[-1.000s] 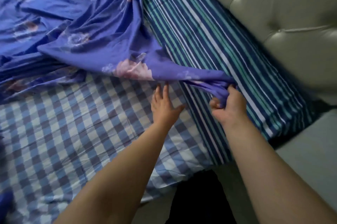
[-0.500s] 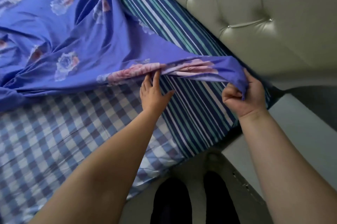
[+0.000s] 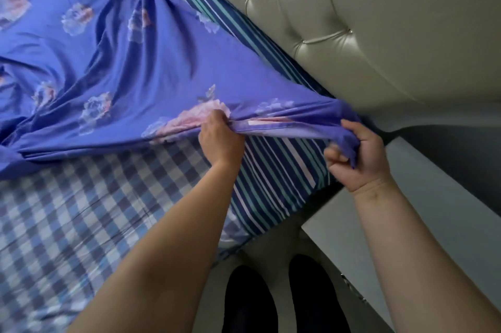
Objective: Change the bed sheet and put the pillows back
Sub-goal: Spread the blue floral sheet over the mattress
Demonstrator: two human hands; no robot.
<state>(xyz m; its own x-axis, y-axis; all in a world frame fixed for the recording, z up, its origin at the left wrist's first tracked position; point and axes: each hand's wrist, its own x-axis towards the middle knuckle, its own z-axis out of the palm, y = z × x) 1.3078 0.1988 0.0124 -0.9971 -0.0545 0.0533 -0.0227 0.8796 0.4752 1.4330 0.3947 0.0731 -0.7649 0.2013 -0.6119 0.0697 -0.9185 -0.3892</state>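
1. The left hand is curled into a fist around the near hem of the blue floral sheet, bunching the cloth just beside a large pink flower print.
2. The right hand is also curled, gripping the corner of the same sheet, with a fold of blue cloth hanging over its knuckles.
3. Between the two hands the hem is stretched into a taut, slightly twisted band, lifted off the bed.
4. One floral sheet is in view. It spreads from the hands away to the far left, lying in deep wrinkles across the bed, printed with several pink and pale blue flowers.
5. Two other layers of bedding show beneath it. One checked sheet in blue, purple and white covers the near left part of the bed.
6. One striped cover in navy, teal and white shows below the taut hem at the bed's corner, and again as a narrow strip along the far edge beside the headboard.
7. One tufted beige headboard fills the far right, its padded panels divided by stitched creases and small buttons.
8. Both bare forearms reach in from the near edge.
9. Two dark shoes stand on the floor at the near edge, just beside the bed's corner.
10. A pale flat surface lies at the right, under the right forearm; what it is cannot be told.
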